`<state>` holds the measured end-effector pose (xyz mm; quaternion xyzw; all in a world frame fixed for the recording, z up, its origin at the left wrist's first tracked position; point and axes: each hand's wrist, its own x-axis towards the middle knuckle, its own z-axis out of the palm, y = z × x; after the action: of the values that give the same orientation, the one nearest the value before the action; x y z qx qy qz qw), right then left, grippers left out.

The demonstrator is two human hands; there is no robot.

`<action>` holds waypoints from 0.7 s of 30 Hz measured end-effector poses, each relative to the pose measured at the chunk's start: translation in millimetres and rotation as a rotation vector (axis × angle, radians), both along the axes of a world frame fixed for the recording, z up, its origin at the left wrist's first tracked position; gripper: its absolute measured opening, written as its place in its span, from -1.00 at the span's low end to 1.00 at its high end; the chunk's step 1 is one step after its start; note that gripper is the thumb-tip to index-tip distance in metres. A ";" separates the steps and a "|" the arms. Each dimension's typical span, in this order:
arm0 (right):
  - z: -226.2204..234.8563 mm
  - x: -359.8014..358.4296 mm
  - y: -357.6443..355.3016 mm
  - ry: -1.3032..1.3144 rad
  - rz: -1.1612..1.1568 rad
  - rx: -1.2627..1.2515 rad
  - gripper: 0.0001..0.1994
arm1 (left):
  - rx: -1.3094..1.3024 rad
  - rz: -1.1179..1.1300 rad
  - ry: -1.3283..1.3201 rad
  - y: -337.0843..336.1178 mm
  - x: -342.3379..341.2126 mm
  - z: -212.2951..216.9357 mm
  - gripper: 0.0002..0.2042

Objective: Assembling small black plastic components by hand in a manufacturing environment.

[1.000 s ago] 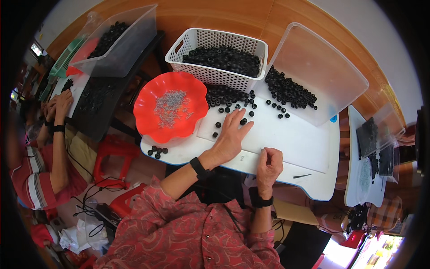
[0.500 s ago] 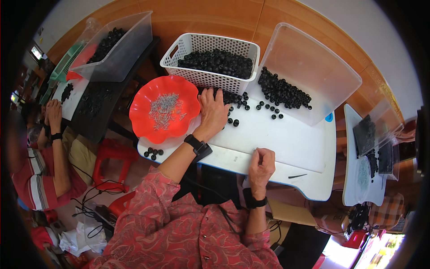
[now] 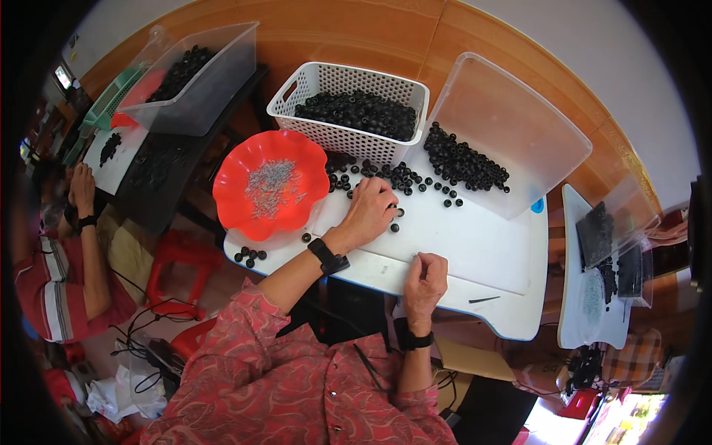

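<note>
Head | white tabletop [image 3: 467, 241] | orange wall [image 3: 356, 33] | left fingers [image 3: 377, 194] curled, right fingers [image 3: 432, 267] bunched; grip unclear

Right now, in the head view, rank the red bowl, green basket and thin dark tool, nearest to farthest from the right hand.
1. Thin dark tool: right of the right hand.
2. Red bowl: over to the left.
3. Green basket: farther left, background.

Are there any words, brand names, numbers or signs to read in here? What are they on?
Table: a tiny mark near the front edge, too small to read.
Box: dark marks on its side, too blurred to read for sure.
Beads, bowl, basket, clear bin: no writing that I can make out.
So nothing here reads clearly.
</note>
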<state>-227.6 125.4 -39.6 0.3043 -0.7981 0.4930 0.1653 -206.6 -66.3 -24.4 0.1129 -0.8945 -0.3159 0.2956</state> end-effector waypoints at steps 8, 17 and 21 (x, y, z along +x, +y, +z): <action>3.3 -0.6 -1.2 0.007 0.004 -0.003 -0.92 | -0.055 0.112 0.059 -18.1 -17.4 0.4 -0.89; 7.4 3.8 0.6 -0.003 -0.003 -0.007 -0.91 | -0.090 0.184 -0.185 -18.6 -35.9 10.5 -0.89; 2.5 3.8 0.6 0.039 -0.004 0.007 -0.91 | -0.105 0.206 -0.182 -17.8 -36.7 4.3 -0.86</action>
<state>-223.8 126.1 -37.1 0.3130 -0.7971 0.4838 0.1806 -243.3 -84.2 -20.1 0.2166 -0.9166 -0.2249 0.2496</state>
